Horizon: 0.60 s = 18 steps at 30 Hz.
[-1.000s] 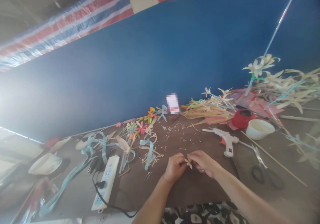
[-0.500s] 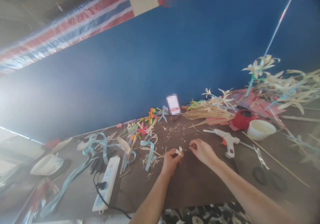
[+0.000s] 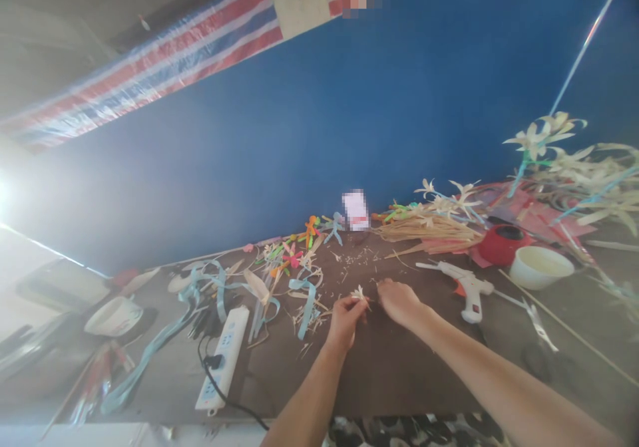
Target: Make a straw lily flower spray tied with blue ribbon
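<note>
Between the fingertips of my left hand [image 3: 346, 317] is a small cream-white flower [image 3: 359, 293], its pointed petals facing up. My right hand [image 3: 399, 302] is just to the right, above the brown table [image 3: 389, 374], with its fingers pressed together; anything between them is too small to make out. Thin pale scraps [image 3: 357, 259] lie on the table beyond both hands. A white glue gun [image 3: 466, 286] rests to the right of my right hand, and scissors [image 3: 539, 327] lie farther right.
On the left are a white power strip [image 3: 223, 360], blue ribbon [image 3: 150, 360] and a white bowl [image 3: 114, 316]. Straw strips [image 3: 429, 229], a red container [image 3: 502, 242], a white cup [image 3: 542, 266] and pale straw flowers [image 3: 539, 138] are at the right. A blue wall [image 3: 299, 121] stands behind.
The view has shifted, so table items appear farther right. My right hand has turned, its knuckles now more on top, and sits slightly nearer my left hand, which still holds the flower.
</note>
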Each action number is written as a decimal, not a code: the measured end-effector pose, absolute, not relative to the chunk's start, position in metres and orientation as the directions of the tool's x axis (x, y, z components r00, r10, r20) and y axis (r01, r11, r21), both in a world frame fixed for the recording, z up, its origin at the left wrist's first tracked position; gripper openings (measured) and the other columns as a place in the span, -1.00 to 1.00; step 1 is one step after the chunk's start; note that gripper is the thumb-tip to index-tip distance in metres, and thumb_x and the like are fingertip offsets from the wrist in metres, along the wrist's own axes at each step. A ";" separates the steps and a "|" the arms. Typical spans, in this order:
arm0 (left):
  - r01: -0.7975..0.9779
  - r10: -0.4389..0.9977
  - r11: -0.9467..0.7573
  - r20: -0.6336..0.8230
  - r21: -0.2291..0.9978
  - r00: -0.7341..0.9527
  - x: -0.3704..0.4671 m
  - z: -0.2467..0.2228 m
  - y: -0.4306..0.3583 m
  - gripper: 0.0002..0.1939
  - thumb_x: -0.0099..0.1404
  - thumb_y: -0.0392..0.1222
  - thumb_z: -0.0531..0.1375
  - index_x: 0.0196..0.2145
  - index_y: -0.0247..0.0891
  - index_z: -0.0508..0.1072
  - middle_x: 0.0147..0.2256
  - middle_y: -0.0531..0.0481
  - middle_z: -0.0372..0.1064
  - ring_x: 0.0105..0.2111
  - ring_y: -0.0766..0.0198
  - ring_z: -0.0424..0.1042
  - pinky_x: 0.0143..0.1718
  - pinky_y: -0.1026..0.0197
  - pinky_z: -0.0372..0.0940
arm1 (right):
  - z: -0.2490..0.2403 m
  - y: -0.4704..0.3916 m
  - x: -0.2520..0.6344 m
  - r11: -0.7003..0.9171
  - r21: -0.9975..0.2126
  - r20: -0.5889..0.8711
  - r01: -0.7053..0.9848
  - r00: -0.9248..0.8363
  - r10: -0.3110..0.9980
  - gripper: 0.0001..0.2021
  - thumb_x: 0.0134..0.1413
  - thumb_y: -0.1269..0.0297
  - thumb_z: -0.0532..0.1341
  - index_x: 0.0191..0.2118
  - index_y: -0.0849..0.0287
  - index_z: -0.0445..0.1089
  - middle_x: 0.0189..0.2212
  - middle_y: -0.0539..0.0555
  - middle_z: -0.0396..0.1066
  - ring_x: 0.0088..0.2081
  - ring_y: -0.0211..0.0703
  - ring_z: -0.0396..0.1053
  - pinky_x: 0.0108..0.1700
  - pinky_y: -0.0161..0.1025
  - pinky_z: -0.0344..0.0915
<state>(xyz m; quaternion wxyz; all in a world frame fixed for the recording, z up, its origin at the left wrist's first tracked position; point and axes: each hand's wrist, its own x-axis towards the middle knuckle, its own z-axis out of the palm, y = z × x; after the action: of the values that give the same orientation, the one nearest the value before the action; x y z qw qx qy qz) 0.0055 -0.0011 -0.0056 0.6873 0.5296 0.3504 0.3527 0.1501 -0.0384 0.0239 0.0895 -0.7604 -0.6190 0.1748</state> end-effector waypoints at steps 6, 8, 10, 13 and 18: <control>-0.260 0.851 0.325 -0.161 0.909 0.499 0.001 -0.002 0.004 -0.79 -0.02 -0.14 0.22 -0.48 -0.37 0.43 -0.64 0.10 0.21 -0.65 0.49 0.15 -0.63 0.39 0.07 | 0.017 -0.070 0.137 -0.152 -0.574 0.073 0.805 0.235 0.969 -0.87 -0.02 0.41 -0.04 -0.39 0.21 0.22 -0.51 0.03 0.30 -0.48 -0.27 0.28 -0.43 -0.39 0.14; -0.284 0.852 0.351 -0.178 0.893 0.492 0.000 -0.001 0.005 -0.79 -0.03 -0.14 0.23 -0.47 -0.37 0.44 -0.64 0.09 0.22 -0.66 0.50 0.15 -0.64 0.40 0.06 | 0.015 -0.076 0.133 -0.099 -0.692 0.138 0.715 0.265 0.954 -0.89 -0.02 0.38 -0.05 -0.46 0.18 0.18 -0.59 -0.04 0.25 -0.55 -0.32 0.22 -0.49 -0.42 0.11; -0.291 0.855 0.368 -0.198 0.883 0.480 0.000 -0.001 0.005 -0.78 -0.05 -0.15 0.25 -0.47 -0.37 0.44 -0.65 0.09 0.22 -0.66 0.50 0.15 -0.65 0.41 0.04 | 0.014 -0.077 0.130 -0.030 -0.819 0.183 0.573 0.310 0.933 -0.89 -0.03 0.35 -0.04 -0.50 0.16 0.15 -0.65 -0.09 0.17 -0.60 -0.34 0.16 -0.54 -0.43 0.08; -0.281 0.853 0.375 -0.210 0.883 0.478 0.000 -0.001 0.005 -0.78 -0.10 -0.15 0.27 -0.50 -0.37 0.45 -0.65 0.08 0.25 -0.67 0.51 0.16 -0.64 0.40 0.04 | 0.014 -0.075 0.127 0.018 -0.903 0.178 0.428 0.337 0.925 -0.88 -0.03 0.32 -0.02 -0.52 0.15 0.14 -0.71 -0.13 0.09 -0.65 -0.35 0.09 -0.57 -0.42 0.04; -0.283 0.840 0.367 -0.184 0.886 0.511 0.000 -0.003 0.005 -0.81 -0.07 -0.17 0.27 -0.51 -0.38 0.46 -0.65 0.07 0.25 -0.66 0.49 0.17 -0.64 0.40 0.06 | 0.017 -0.071 0.122 0.002 -0.891 0.172 0.454 0.334 0.927 -0.88 -0.07 0.30 0.01 -0.54 0.16 0.19 -0.67 -0.10 0.16 -0.62 -0.34 0.11 -0.55 -0.41 0.04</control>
<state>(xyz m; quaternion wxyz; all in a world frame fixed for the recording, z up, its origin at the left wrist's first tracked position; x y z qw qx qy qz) -0.0001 0.0046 -0.0027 0.7586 0.4241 0.3284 0.3700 0.1215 -0.0709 0.0167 0.4787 -0.6617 -0.5215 0.2470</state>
